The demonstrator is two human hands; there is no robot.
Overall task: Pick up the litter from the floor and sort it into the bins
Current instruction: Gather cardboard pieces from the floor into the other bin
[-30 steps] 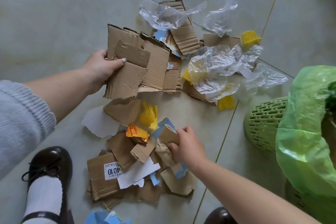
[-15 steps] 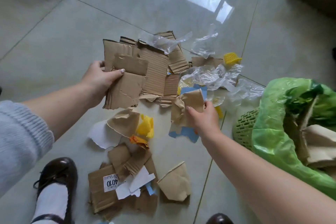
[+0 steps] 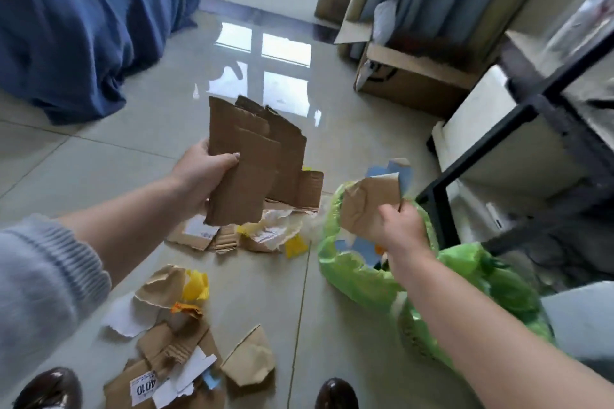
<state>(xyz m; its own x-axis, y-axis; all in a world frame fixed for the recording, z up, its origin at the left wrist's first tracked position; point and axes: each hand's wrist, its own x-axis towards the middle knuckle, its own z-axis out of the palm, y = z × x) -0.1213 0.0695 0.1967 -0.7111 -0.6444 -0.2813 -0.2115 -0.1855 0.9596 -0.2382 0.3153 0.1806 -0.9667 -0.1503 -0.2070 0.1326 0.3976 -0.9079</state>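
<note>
We read only "4010", black digits on a white label (image 3: 143, 389) stuck to a cardboard scrap (image 3: 123, 388) on the floor; other print is too blurred.

Glossy dark-brown leather shoes (image 3: 50, 388) — cut by bottom edge. Green plastic-lined bin (image 3: 362, 279) — interior mostly hidden behind right forearm. Black metal shelving (image 3: 531, 129) — blurred.

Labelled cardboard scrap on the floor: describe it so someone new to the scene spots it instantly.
Start at the bottom edge of the head view, between the two dark shoes. In the nearest litter pile there, the cardboard scrap lies flat at the pile's lower left. It alone carries a white label printed 4010; the brown pieces beside it are blank.
</note>
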